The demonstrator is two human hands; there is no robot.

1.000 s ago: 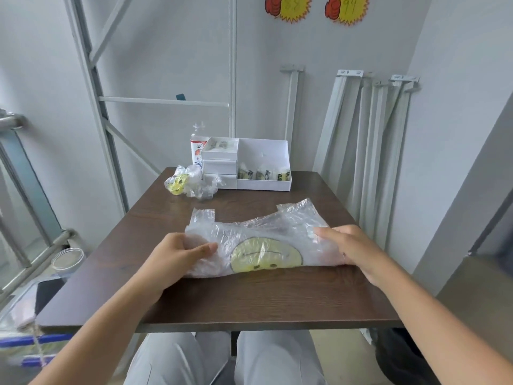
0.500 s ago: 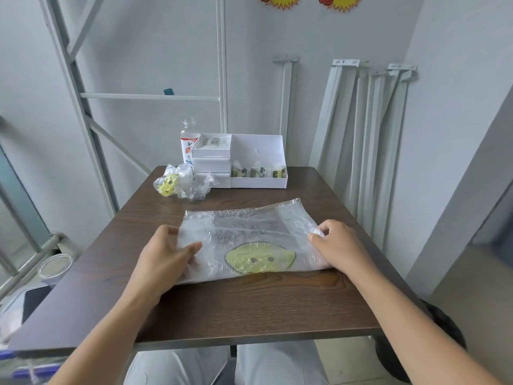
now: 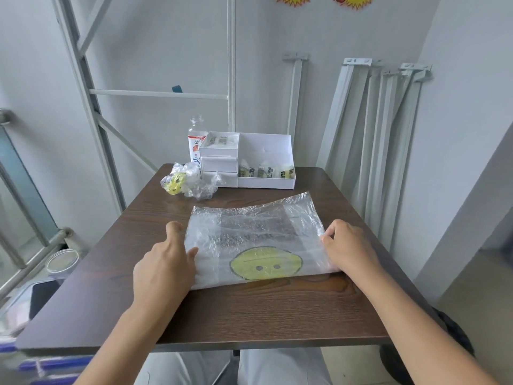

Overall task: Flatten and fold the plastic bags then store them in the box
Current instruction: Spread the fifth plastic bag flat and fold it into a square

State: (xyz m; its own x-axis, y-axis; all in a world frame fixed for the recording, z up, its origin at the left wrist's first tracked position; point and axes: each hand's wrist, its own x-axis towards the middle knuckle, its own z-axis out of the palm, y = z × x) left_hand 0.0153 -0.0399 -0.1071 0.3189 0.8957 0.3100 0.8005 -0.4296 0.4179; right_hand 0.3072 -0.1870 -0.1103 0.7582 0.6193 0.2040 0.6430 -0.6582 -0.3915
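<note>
On the surface [image 3: 249, 309] we held the bag [image 3: 258, 234], long axis left-right: left grip [image 3: 162, 269] flat, thumb pressing; right grip [image 3: 349, 251] pinching its edge.

The left hand [image 3: 163, 269] and right hand [image 3: 351, 252] are bare, forearms bare too; nearest, seemingly pale grey fabric trousers [image 3: 280, 368].

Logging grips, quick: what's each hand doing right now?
Left hand: open, pressing the plastic bag's left edge.
Right hand: pinching the bag's right edge.
</note>
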